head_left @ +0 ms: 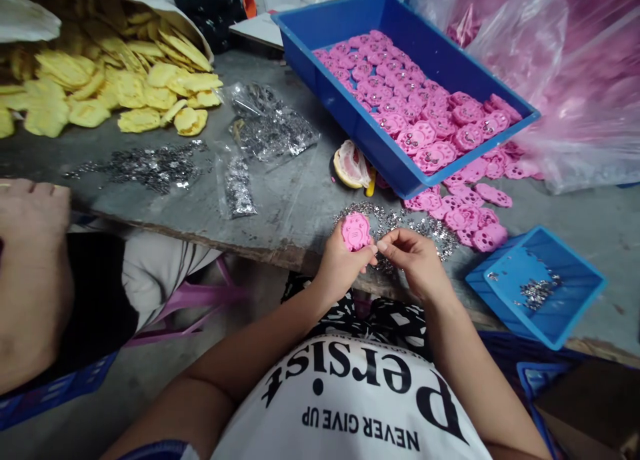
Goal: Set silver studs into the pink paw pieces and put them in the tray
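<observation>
My left hand holds a round pink plastic piece upright at the table's front edge. Beside it, my right hand has its fingertips pinched together right next to the piece's lower right rim; whatever they pinch is too small to see. Just behind both hands lies a scatter of small silver metal parts on the grey table. A loose heap of pink pieces lies to the right of it.
A large blue tray full of pink pieces stands behind. A small blue tray holds several silver parts at right. Yellow pieces, bags of silver parts, a peeled fruit and pink plastic bags surround them. Another person sits at left.
</observation>
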Available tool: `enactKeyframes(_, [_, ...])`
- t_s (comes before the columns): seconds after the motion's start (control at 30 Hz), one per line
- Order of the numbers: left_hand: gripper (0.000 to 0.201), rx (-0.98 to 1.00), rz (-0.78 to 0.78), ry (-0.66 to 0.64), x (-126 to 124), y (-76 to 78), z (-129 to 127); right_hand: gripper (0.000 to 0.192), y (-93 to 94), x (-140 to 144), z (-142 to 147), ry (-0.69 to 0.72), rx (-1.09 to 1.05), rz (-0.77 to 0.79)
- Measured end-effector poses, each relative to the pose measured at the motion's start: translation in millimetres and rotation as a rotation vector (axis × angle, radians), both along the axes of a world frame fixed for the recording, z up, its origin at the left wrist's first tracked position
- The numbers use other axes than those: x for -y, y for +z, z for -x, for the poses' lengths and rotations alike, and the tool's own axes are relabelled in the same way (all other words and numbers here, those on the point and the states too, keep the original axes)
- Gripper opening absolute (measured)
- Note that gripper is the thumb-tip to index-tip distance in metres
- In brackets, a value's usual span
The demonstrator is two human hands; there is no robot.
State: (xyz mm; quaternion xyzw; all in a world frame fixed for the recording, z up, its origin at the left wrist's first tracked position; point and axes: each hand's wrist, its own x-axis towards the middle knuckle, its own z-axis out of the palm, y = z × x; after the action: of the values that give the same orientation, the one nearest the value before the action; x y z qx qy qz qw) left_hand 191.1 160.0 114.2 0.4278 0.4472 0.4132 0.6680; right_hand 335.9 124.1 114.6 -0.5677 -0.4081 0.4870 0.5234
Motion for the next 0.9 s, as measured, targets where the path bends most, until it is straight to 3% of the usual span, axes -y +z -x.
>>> enactKeyframes(0.13, [0.055,0.074,-0.018,-0.060,4.9,-3.0,4.5,0.035,5.9,2.4,-3.0,0.045,-0.004,0.023])
enactKeyframes(0.27, [0.066,0.407,0.076,-0.182,7.4,-6.0,15.5,0.026,0.1,7.9,2.1,-0.162,-0.108,-0.059])
enactKeyframes(0.33, [0.071,0.467,0.092,-0.228,8.1,-10.2,20.6,0.020,-4.8,11.2,10.8,-0.252,-0.134,-0.100])
enactKeyframes(0.47, [0.057,0.366,-0.118,-0.187,9.4,-19.3,26.2,0.016,-9.2,15.5,31.5,-0.228,-0.182,-0.137])
enactKeyframes(0.63, [0.052,0.171,-0.397,-0.106,8.2,-16.9,26.8,0.016,-6.7,16.5,42.2,-0.226,-0.208,-0.147])
enactKeyframes(0.77, [0.052,0.178,-0.471,-0.083,6.7,-16.2,25.3,0.015,-5.0,16.9,42.7,-0.210,-0.182,-0.171])
enactKeyframes(0.9, [0.054,0.214,-0.404,-0.068,5.9,-19.0,24.5,0.018,-4.0,15.5,37.6,-0.236,-0.085,-0.184])
